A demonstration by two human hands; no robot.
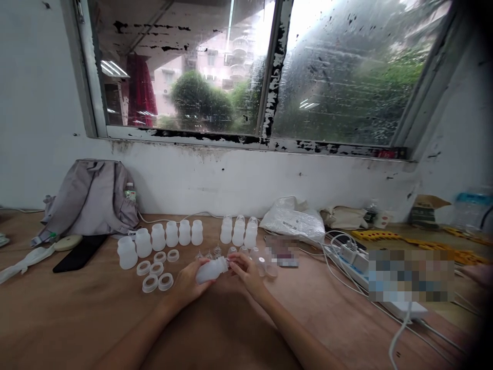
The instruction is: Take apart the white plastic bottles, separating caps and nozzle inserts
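A frosted white baby bottle (210,271) lies tilted in my left hand (188,282), its neck pointing right. My left fingers and thumb wrap round its body. At the bottle's mouth, my right hand (246,272) pinches a small clear piece that looks like a nipple, partly hidden by the fingers. Behind my hands stand several clear nipples (208,255). Clear domed caps (270,267) sit just right of my right hand. Several white collar rings (150,283) lie to the left. Open bottles (158,237) form a row behind them, and three capped bottles (238,232) stand farther right.
A grey backpack (90,198) leans against the wall at left, with a black phone (79,253) before it. A plastic-wrapped package (295,221) sits at the back. Power strips (352,264) and white cables cross the right side, near yellow parts (375,235).
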